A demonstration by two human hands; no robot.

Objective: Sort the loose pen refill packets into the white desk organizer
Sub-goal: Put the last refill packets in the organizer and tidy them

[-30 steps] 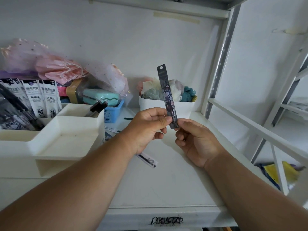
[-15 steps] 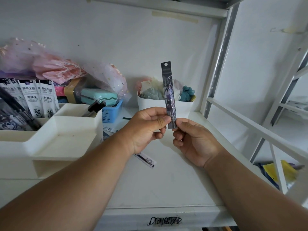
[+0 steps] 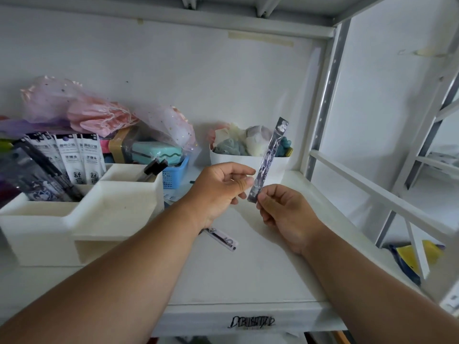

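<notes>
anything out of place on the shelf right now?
Yes: one loose refill packet lies flat on the shelf by the left forearm, outside the white organizer. Both hands pinch another packet, tilted in mid-air. Nothing looks spilled or damaged.

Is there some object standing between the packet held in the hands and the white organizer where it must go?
Nothing visible blocks it. The dark refill packet is pinched at its lower end by the right hand, left hand beside it. The white desk organizer stands to the left, open air between. Its back compartment already holds packets.
</notes>
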